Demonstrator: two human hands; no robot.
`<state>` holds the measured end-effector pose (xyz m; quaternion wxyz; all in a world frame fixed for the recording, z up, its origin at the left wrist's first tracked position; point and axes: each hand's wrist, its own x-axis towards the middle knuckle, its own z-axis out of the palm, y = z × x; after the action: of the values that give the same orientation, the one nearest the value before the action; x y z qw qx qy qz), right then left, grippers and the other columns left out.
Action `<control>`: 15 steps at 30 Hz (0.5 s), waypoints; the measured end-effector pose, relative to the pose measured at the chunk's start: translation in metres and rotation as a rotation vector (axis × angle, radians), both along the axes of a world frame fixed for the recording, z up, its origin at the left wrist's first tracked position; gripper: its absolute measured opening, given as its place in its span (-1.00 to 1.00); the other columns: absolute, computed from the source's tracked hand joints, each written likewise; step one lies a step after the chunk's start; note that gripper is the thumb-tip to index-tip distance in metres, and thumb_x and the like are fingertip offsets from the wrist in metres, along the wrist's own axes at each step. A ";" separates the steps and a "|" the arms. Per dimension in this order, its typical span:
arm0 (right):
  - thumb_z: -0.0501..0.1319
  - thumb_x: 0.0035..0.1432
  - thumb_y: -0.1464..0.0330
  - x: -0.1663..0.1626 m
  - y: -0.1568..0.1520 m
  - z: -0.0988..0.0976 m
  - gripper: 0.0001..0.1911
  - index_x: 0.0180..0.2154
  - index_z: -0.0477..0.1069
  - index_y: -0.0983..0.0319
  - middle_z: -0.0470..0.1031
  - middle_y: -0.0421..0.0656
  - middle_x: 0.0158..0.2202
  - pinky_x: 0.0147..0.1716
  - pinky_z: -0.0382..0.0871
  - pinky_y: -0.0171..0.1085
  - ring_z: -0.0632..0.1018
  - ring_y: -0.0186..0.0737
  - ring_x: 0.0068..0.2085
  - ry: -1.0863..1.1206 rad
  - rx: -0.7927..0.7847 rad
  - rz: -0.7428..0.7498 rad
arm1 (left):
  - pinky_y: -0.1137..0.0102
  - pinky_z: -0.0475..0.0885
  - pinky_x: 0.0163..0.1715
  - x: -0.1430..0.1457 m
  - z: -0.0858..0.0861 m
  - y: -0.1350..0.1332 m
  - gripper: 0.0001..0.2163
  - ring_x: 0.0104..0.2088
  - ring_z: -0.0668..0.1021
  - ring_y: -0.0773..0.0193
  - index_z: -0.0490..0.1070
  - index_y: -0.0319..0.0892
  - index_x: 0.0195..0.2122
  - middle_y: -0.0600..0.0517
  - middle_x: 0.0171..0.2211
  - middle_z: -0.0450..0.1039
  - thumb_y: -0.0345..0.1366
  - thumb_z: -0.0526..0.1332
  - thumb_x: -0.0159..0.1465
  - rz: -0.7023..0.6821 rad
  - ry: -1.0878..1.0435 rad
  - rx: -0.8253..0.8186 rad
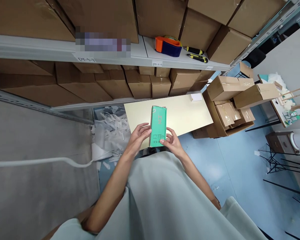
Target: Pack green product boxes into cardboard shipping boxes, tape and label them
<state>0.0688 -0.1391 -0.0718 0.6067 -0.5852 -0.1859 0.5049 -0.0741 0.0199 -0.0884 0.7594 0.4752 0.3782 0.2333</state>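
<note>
A small green carton (pixel 158 125) with printing on its face is held up in front of my body, its long side running away from me. My left hand (pixel 139 137) grips its left edge, fingers behind and along the side. On the lower right corner, the thumb of my right hand (pixel 173 143) presses the face while the other fingers curl round the edge. Under the carton lies a pale yellow board (pixel 185 115), with a small white box (pixel 196 97) at its far edge.
Shelving (pixel 140 61) full of brown cartons stands ahead, bearing an orange-and-blue tape dispenser (pixel 168 46) and yellow-black utility knives (pixel 197 58). White scraps (pixel 112 131) are heaped left of the board. Open cartons (pixel 227 131) stand at the right. A white hose (pixel 65 160) crosses the left.
</note>
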 end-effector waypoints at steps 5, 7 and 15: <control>0.69 -0.06 0.02 -0.002 -0.003 -0.010 0.06 0.35 0.24 -0.01 0.64 -0.17 0.05 0.03 0.67 -0.13 0.73 -0.15 -0.06 0.025 0.002 0.000 | 0.03 0.59 0.21 0.000 -0.002 -0.011 -0.27 0.09 0.69 -0.04 0.53 -0.12 0.04 -0.14 0.01 0.65 0.13 0.66 -0.07 0.018 0.035 0.007; 0.71 -0.08 0.02 -0.002 -0.003 -0.015 0.10 0.37 0.23 -0.02 0.64 -0.17 0.05 0.05 0.69 -0.11 0.74 -0.13 -0.04 0.015 -0.001 0.006 | 0.02 0.60 0.18 0.001 0.000 -0.009 -0.25 0.06 0.69 -0.03 0.53 -0.11 0.06 -0.13 0.01 0.65 0.13 0.66 -0.09 0.014 0.032 0.007; 0.57 0.11 -0.07 0.000 -0.005 -0.007 -0.01 0.44 0.27 0.00 0.48 0.03 0.32 0.20 0.63 0.07 0.65 0.05 0.21 -0.377 -0.103 -0.016 | 0.05 0.63 0.09 0.007 -0.001 -0.010 -0.21 -0.03 0.69 0.04 0.49 -0.11 0.09 -0.12 0.00 0.64 0.09 0.67 -0.11 0.077 0.067 0.012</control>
<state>0.0687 -0.1439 -0.0787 0.5342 -0.7012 -0.2656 0.3905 -0.0672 0.0097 -0.0890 0.7340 0.4723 0.4200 0.2484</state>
